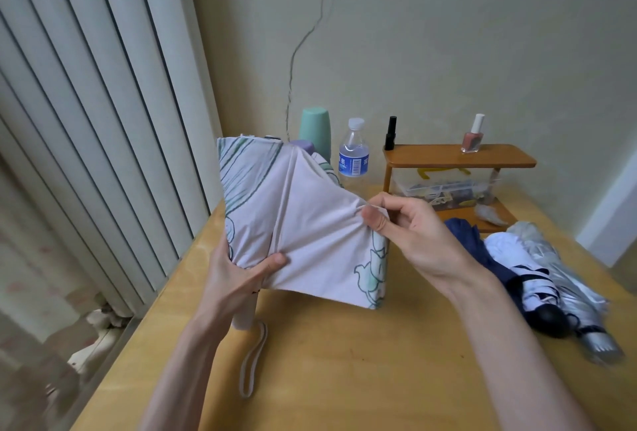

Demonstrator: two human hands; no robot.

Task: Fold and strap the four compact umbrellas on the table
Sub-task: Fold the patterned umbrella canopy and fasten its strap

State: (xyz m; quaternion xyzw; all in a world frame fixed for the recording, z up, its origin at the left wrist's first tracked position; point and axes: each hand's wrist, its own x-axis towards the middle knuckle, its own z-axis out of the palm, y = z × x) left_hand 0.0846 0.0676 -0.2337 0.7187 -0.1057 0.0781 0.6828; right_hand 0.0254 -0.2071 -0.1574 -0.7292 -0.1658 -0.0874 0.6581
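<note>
Above the near-left part of the wooden table (344, 379), the pink umbrella (300, 217) is held off the surface, tip end up and away from the camera. Canopy loose, not strapped; pale pink cloth with green line drawings.

Left grip (238, 279): fingers curled round the gathered cloth low on the shaft, thumb pressed flat across the front. The pale handle (243, 317) sticks out below this grip, and its wrist loop (253, 361) hangs down onto the table.

Right grip (410, 227): thumb and fingers pinching one fold of the canopy at its right edge. The cloth runs taut from there back to the left thumb.

To the right on the table, three more umbrellas lie close together in a heap, all collapsed, their cloth loose:
- navy umbrella (472, 241), nearest the hands
- white umbrella (517, 258) with dark stripes, black round knob at its near end
- silver umbrella (558, 268), farthest right, grey handle toward the table edge

Back of the table, by the wall: an upturned mint cup (315, 127), a water bottle (353, 151), and a small wooden shelf (458, 155). On the shelf top are a black bottle (390, 132) and a pink nail polish (473, 136). A clear box (444, 187) of small items sits under it. Pleated curtain (86, 120) at left.
</note>
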